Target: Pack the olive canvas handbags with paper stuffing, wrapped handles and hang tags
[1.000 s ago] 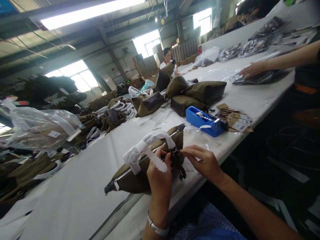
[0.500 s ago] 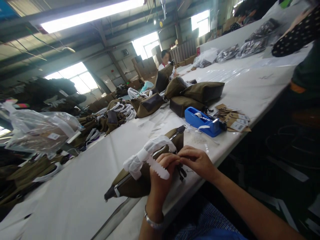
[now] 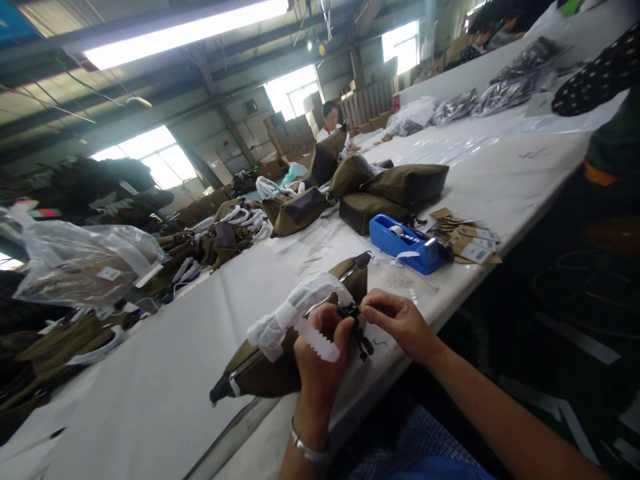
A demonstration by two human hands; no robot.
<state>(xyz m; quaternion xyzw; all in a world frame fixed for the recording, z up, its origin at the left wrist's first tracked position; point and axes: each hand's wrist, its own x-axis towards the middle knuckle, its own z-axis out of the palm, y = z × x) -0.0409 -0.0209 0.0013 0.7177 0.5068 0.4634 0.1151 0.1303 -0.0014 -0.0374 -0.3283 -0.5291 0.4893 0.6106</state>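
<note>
An olive handbag [image 3: 267, 375] with dark trim and a metal zipper rests on the table. Its handle [image 3: 305, 293] is wrapped in white, and a white strip with a wavy edge [image 3: 320, 343] hangs over my left hand. My left hand [image 3: 323, 350], with a silver bangle at the wrist, is closed at the bag's near side, thumb and fingers at a dark metal-and-strap fitting [image 3: 349, 309]. Black strap ends [image 3: 366, 345] dangle below it. Just right of the fitting, my right hand [image 3: 403, 327] is closed in a pinch; whatever lies between its fingertips is too small to make out.
Beyond the bag stands a blue tape dispenser [image 3: 403, 247], beside brown paper tags [image 3: 473, 243]. More olive bags [image 3: 407, 183] are piled behind. A clear plastic bag [image 3: 85, 260] and further bags lie left. A co-worker's dotted sleeve [image 3: 595, 80] shows at the right.
My right hand has drawn slightly away from my left, so a gap shows between them. The left fingers have shifted, and the dark fitting is now visible.
</note>
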